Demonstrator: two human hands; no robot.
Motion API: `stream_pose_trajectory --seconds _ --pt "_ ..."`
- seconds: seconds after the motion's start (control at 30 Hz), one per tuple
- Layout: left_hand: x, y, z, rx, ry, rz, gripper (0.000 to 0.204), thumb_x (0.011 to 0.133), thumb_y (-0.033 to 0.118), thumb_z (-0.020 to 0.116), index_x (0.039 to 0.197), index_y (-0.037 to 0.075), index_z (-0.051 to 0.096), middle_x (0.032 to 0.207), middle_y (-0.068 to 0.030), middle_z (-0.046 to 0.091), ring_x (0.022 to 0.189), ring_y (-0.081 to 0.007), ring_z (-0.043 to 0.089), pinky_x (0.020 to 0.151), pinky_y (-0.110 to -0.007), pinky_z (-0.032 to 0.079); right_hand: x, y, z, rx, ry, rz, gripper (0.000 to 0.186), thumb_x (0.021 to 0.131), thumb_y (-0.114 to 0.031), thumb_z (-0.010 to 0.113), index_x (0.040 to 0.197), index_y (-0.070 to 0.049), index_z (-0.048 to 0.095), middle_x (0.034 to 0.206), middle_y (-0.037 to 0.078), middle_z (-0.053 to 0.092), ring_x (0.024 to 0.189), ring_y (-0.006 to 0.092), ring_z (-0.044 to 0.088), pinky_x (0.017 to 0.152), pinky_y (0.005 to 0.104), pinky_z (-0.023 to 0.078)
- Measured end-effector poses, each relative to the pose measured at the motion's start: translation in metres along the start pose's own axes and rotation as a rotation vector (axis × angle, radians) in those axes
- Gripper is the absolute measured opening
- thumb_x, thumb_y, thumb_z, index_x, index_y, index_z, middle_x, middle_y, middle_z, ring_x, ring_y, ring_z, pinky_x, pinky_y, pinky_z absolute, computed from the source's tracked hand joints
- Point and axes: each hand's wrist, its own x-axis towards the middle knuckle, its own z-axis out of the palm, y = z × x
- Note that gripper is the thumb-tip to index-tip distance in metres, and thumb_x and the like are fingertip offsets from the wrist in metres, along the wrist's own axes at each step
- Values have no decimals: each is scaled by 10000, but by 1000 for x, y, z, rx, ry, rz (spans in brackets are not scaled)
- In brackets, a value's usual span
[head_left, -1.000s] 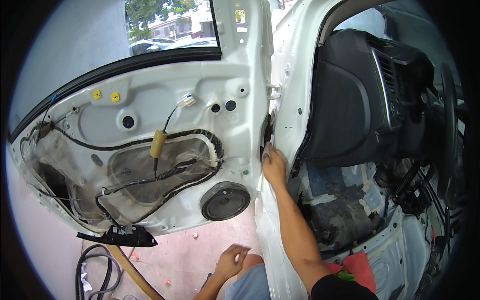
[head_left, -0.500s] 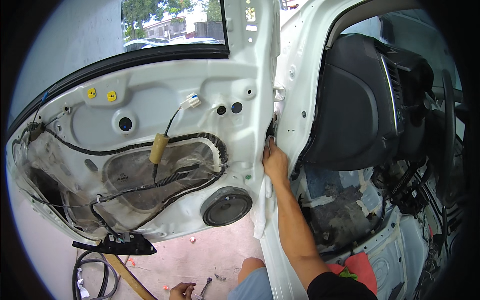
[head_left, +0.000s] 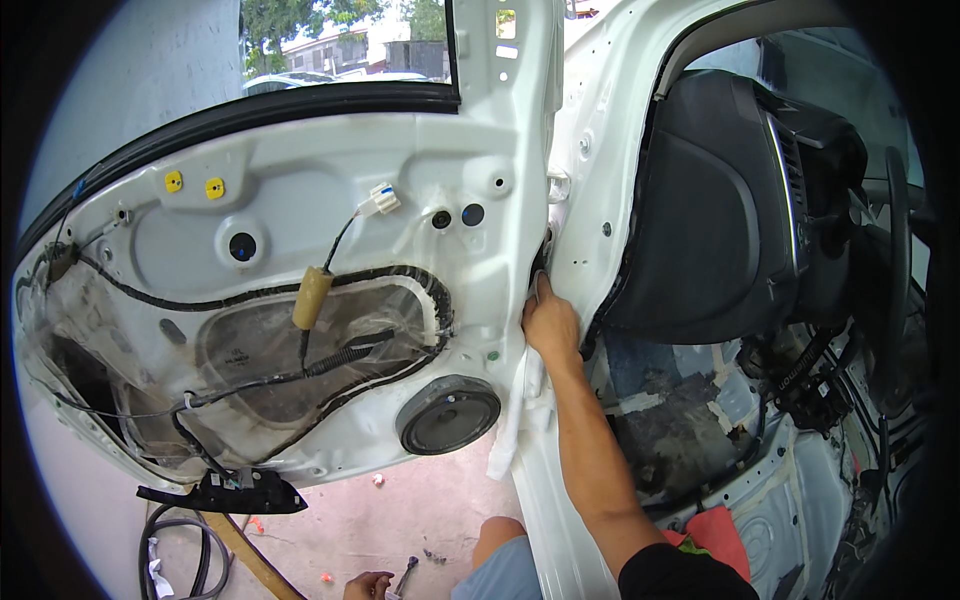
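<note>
White painted steel fills most of your view: the stripped car door [head_left: 330, 200] stands open on your left, its trim panel off. Its large inner cavity, behind a clear plastic sheet [head_left: 290, 350], holds black wiring looms [head_left: 340, 360] and a tan connector sleeve [head_left: 311, 297]. The round black speaker [head_left: 448, 414] sits in the lower rear corner of the door, and a black switch panel [head_left: 222, 493] dangles below on its wires.

Your right hand [head_left: 549, 322] is stretched well forward, the forearm rising from the bottom edge, wrist straight. Its fingers are pushed up into the narrow hinge gap [head_left: 543, 262] between the door edge and the white body pillar [head_left: 600, 150]. The fingertips are hidden in that gap, so you cannot tell whether they clasp anything there. A white cloth [head_left: 527, 400] hangs just under the wrist, against the pillar's edge; it touches the heel of the hand, but whether the hand pins it is unclear.

Your left hand [head_left: 370, 584] is low at the bottom edge, near the concrete floor [head_left: 400, 520]. It is loosely curled beside a small dark tool [head_left: 406, 574]; only part of the hand shows, so its hold cannot be told. It lies well apart from the hinge gap.

Inside the cabin, the black dashboard end [head_left: 710, 210] overhangs a bare footwell [head_left: 680, 420].
</note>
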Motion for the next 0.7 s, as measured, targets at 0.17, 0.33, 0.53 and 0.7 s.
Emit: stream_pose_trajectory --seconds 0.17,0.33,0.53,0.7 --pt "0 -6 7 -5 -22 1 235 1014 156 554 1093 25 732 992 -189 735 859 -308 723 778 -383 574 2 -5 -10 -46 -42 -4 526 896 -233 530 1403 -96 571 869 349 677 839 529 669 822 600 524" --pt "1 -4 7 42 -65 -21 222 995 157 573 1078 33 737 1021 -195 727 858 -354 711 761 -397 574 8 -6 -14 -70 -77 2 512 900 -242 533 1389 -105 595 887 345 683 872 521 675 844 581 530" --pt "2 -4 8 73 -69 4 225 983 172 584 1074 36 739 1032 -207 721 882 -380 704 770 -425 569 12 -5 -16 -85 -114 -10 501 902 -242 529 1379 -112 608 931 333 691 907 515 673 868 569 528" --pt "1 -7 9 103 -63 -7 231 987 186 582 1067 39 741 1033 -207 722 896 -380 708 777 -428 569 12 -8 -17 -87 -137 -23 497 902 -233 528 1377 -110 606 968 334 689 930 509 671 877 570 523"
